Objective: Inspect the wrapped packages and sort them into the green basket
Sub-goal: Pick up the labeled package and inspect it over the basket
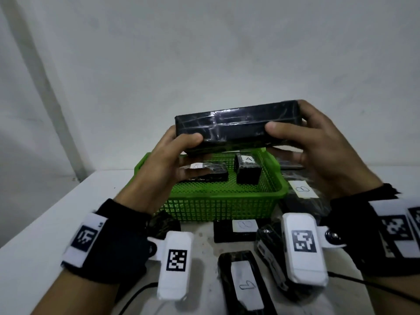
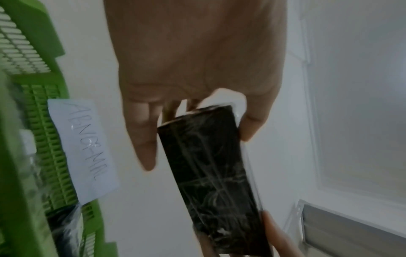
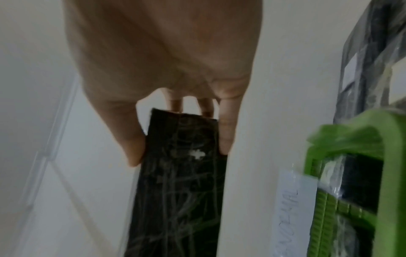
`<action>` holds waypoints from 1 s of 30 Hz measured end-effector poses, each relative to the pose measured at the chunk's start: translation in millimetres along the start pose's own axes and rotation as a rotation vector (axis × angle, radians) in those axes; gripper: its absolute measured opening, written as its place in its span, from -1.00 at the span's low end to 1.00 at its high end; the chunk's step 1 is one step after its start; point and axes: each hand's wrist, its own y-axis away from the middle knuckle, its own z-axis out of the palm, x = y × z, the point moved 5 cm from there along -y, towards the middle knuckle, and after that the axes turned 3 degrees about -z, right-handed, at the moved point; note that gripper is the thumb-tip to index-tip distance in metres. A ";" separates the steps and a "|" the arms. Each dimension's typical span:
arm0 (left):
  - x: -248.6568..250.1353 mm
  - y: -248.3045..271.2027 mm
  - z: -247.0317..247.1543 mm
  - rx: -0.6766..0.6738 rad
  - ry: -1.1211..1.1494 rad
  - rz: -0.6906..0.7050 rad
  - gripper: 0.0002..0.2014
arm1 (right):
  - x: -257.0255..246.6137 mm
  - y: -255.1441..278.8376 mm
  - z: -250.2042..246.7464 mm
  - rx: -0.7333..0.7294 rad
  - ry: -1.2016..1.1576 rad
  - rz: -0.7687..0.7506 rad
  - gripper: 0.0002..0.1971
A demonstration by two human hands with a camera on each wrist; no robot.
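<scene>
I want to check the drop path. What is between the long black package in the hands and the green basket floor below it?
In the head view, only open air lies between the long black package and the green basket.

Light was soft, even and dim; both wrist views were blurred, and glare streaked the package's [image 1: 238, 125] wrap.
</scene>
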 end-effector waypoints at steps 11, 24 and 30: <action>9.1 -0.5 3.2 0.008 0.074 0.136 -0.20 | -3.6 6.1 13.9 0.055 0.291 -0.023 -0.14; -0.9 -0.1 -1.8 0.103 -0.038 0.075 -0.24 | -5.6 5.4 21.2 0.047 0.337 -0.191 -0.46; 8.9 4.2 -8.2 -0.031 0.175 -0.008 -0.39 | -15.7 7.0 12.0 -0.042 0.311 -0.291 -0.36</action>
